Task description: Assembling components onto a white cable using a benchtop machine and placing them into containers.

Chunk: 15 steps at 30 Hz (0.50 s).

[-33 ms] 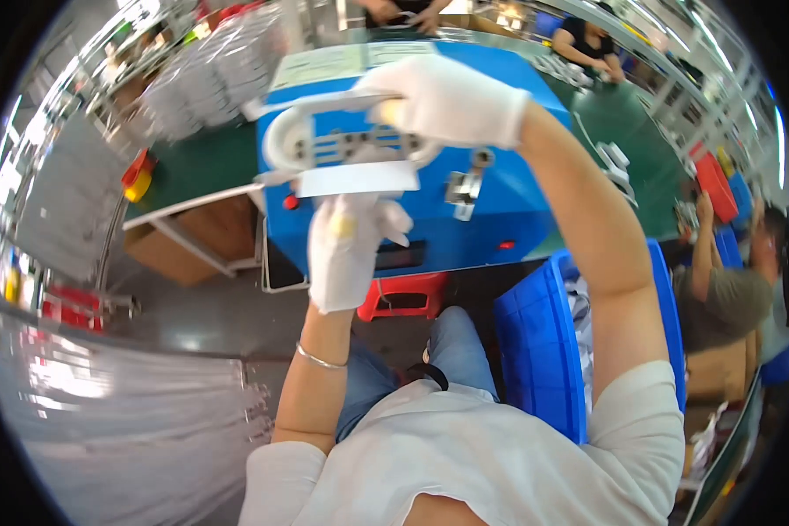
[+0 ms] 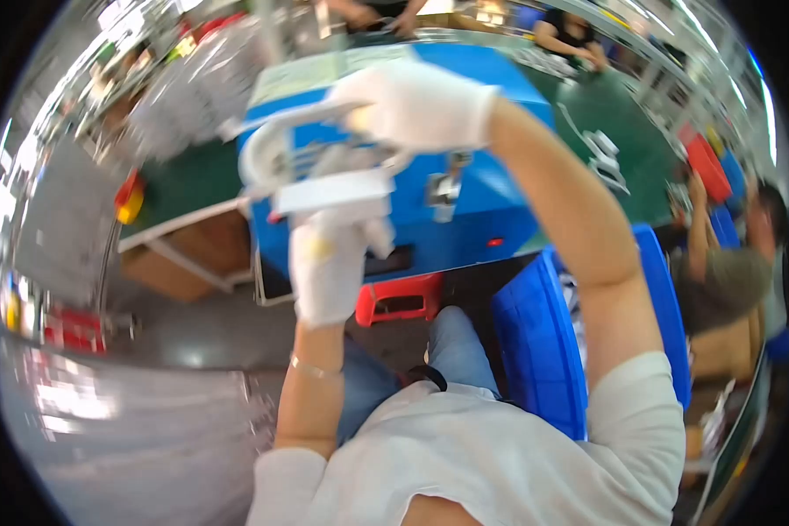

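Observation:
Both my hands wear white gloves. My left hand (image 2: 329,267) is closed around a white rectangular piece (image 2: 335,193), its flat side facing me. Above it, my right hand (image 2: 416,103) grips a thick white cable (image 2: 307,114) with fingers bent round it. The cable curves at the left into a white loop (image 2: 259,162); motion blur hides how it joins the rectangular piece. Behind both hands stands a blue box-shaped machine (image 2: 491,197) with a metal clamp (image 2: 444,188) on its top, right of my left hand.
A blue crate (image 2: 535,342) holding white items stands by my right arm. A red stool (image 2: 399,298) is under the machine's front. White parts with cables (image 2: 603,149) lie on the green table at right; wrapped stacks (image 2: 188,105) stand at left. Other people work beyond and at right.
The whole view has shifted slightly left. Both hands, with the white piece and cable, have moved a little left over the machine; my left hand is a bit lower. Both grips stay the same.

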### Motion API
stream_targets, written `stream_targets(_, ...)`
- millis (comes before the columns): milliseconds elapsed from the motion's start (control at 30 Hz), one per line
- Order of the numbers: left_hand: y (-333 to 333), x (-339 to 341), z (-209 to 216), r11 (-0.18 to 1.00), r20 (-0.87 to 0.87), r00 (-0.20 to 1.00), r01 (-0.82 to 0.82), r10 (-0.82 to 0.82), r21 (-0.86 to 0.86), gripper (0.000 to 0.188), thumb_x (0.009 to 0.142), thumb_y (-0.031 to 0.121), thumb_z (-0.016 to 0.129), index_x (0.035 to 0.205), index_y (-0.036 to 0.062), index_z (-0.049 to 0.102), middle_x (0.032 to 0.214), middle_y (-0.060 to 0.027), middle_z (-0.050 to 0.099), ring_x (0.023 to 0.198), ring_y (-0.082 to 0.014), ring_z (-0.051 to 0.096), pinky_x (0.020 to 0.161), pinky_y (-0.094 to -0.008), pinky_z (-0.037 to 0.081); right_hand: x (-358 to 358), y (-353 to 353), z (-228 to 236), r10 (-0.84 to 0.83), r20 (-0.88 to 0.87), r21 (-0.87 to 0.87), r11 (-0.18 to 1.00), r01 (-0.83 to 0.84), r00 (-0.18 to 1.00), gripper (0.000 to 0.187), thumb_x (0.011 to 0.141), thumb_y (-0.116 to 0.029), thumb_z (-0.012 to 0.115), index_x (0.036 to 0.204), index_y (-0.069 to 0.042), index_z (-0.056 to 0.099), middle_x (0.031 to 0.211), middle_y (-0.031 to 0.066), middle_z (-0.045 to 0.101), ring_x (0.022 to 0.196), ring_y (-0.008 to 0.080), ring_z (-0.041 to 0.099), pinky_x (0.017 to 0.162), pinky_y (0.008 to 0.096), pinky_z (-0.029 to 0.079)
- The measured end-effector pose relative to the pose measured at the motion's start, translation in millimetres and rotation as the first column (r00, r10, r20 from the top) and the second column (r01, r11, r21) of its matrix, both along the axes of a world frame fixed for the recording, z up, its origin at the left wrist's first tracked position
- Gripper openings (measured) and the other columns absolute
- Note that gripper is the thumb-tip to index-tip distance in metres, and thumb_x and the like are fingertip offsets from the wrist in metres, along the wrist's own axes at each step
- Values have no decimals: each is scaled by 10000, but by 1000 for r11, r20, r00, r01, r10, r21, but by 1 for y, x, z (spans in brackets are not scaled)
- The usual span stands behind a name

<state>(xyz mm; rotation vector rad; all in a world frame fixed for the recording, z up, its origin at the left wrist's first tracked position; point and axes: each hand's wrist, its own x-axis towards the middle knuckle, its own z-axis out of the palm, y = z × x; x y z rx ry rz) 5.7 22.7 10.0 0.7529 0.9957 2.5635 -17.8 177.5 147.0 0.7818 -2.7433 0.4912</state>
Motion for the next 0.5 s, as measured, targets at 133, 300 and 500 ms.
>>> stream_targets(133,-49,14,31,977,-217,955,212,-202,25,769,755,515,671,1291,34,402,969,-81,589,704,-200,571,488,-274,408,47,-4,39,119,-319,-79,985,-151,940,210,841,-158,560,996,-38,634,762,156,617,696,277,611,682,346,495)
stream_targets(300,-47,42,54,864,-452,890,-275,62,-421,1246,493,570,843,1404,-63,276,1327,-256,459,644,-146,568,523,-202,435,38,132,-11,-243,-298,-248,954,171,923,160,797,-183,610,876,-49,642,673,63,593,552,169,525,526,295,405)
stream_targets(500,-106,36,7,639,-338,941,-244,-27,-729,977,718,572,711,1371,-61,351,1123,-196,583,633,-115,557,565,-202,445,103,316,-95,-352,654,-746,-159,646,669,140,872,-159,572,755,-81,571,561,-8,431,419,95,345,378,244,260)
